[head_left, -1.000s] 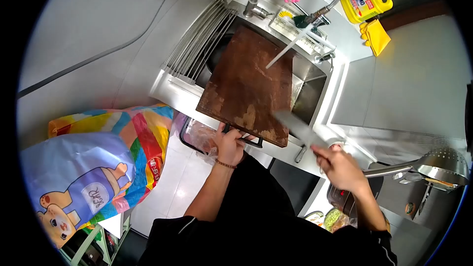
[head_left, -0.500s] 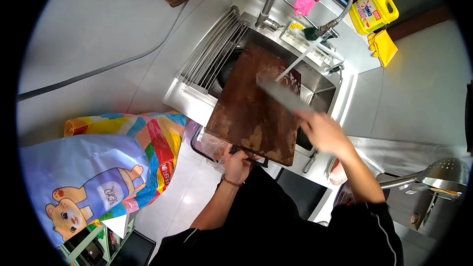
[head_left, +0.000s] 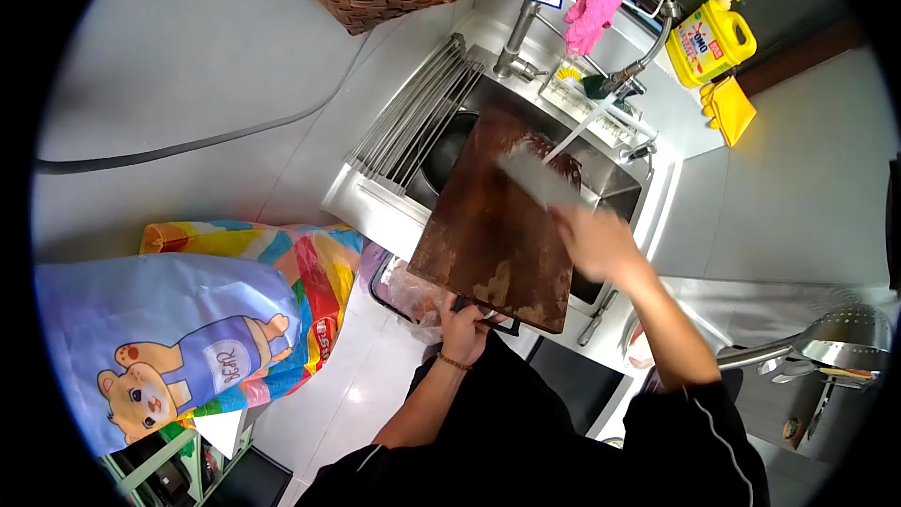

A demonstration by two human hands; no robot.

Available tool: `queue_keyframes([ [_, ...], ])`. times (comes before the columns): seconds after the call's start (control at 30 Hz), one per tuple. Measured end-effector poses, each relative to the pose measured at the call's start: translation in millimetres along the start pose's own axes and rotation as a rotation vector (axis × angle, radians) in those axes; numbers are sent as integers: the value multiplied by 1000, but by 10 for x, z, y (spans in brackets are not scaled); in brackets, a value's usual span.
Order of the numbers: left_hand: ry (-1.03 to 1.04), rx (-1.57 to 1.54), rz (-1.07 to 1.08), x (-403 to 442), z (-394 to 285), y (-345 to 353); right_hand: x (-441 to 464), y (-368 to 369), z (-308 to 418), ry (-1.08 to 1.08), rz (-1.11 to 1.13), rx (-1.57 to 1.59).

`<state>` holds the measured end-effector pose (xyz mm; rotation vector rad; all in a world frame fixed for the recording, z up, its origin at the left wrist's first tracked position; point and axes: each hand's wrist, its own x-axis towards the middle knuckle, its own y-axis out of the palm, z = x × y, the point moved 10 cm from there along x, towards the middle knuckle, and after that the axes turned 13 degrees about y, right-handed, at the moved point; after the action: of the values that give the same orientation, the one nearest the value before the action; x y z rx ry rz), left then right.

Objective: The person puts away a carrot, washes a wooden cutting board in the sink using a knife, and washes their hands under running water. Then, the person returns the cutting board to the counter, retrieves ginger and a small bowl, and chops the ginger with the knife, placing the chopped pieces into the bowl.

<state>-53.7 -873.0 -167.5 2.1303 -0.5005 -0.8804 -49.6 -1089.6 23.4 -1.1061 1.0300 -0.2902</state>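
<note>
A dark brown wooden cutting board [head_left: 493, 225] slopes over the sink, with pale worn patches near its lower edge. My left hand [head_left: 464, 330] is closed on the black handle [head_left: 497, 321] at the board's near end. In my right hand [head_left: 601, 242] is a broad-bladed kitchen knife [head_left: 542, 178], smeared by motion, its blade lying over the wet upper part of the board. Water [head_left: 574, 131] runs from the faucet [head_left: 623, 84] onto the board beside the blade. My right fingers wrap the knife's handle, which is mostly hidden.
A steel roll-up rack [head_left: 413, 113] covers the left of the sink [head_left: 619, 183], with a dark pan [head_left: 449, 155] partly beneath it. Yellow soap jug [head_left: 710, 42] and pink cloth [head_left: 593, 14] are behind. Colourful bags [head_left: 206, 319] stand left; a perforated ladle [head_left: 845, 333] is at right.
The whole view has shifted slightly, with the scene lower and to the right. My right hand and the knife have moved a little along the board. Both grips stay the same.
</note>
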Motion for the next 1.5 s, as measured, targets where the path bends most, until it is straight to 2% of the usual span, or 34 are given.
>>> queue_keyframes([
  [0.07,-11,-14,-57,-11,-18,23,-445,325,-206,65,228,-62],
  [0.1,-18,-13,-83,-14,-26,25,-522,288,-86,38,180,-41],
  [0.17,-23,-14,-51,10,25,-17,-40,347,118,-81,26,76],
  [0.23,-4,-5,-48,13,-1,-8,915,449,244,-53,-125,190],
  [0.3,24,-7,-65,-6,-37,65,1545,619,174,39,-144,173],
  [0.37,20,10,-65,40,-50,81,1130,633,-110,37,-206,168],
  [0.4,12,9,-83,-2,-28,58,491,433,-200,86,-123,150],
  [0.43,6,-7,-100,-10,-12,42,28,411,-378,56,-187,137],
  [0.5,-1,-23,-130,4,-31,-10,-820,441,-654,107,29,60],
  [0.53,-12,-114,-8,58,103,-147,-1176,418,-749,80,80,9],
  [0.57,-12,-99,-25,68,113,-143,-1341,409,-800,45,129,-44],
  [0.67,-18,-50,-59,26,74,-118,-981,556,-868,63,142,-11],
  [0.73,-16,-38,-53,29,44,-84,-81,565,-776,105,113,125],
  [0.77,-8,-38,-35,58,49,-89,561,663,-785,0,-37,171],
  [0.83,-6,-39,-2,43,93,-108,1650,649,-622,19,-100,209],
  [0.9,-2,-19,-34,48,-8,36,1694,481,-498,30,-139,171],
  [0.93,-2,-34,-25,58,5,4,1601,377,-487,48,-151,150],
  [1.0,-25,-51,-27,41,65,-67,586,150,-400,1,-82,95],
  [1.03,-4,-18,-111,14,-6,-13,166,184,-474,-95,-148,93],
  [1.13,-3,-43,-125,-3,-34,-46,-1027,331,-717,-108,103,-25],
  [1.17,-7,-27,-128,3,-69,10,-1232,418,-788,-87,194,-104],
  [1.27,-8,-12,-141,7,-91,42,-1372,461,-530,-195,208,-106],
  [1.4,-2,-34,-135,-26,-90,54,18,660,159,-244,3,47],
  [1.43,-4,-47,-130,-24,-72,83,291,595,269,-269,-157,21],
  [1.5,14,-18,-142,-18,-88,80,240,531,161,-215,-145,52],
])
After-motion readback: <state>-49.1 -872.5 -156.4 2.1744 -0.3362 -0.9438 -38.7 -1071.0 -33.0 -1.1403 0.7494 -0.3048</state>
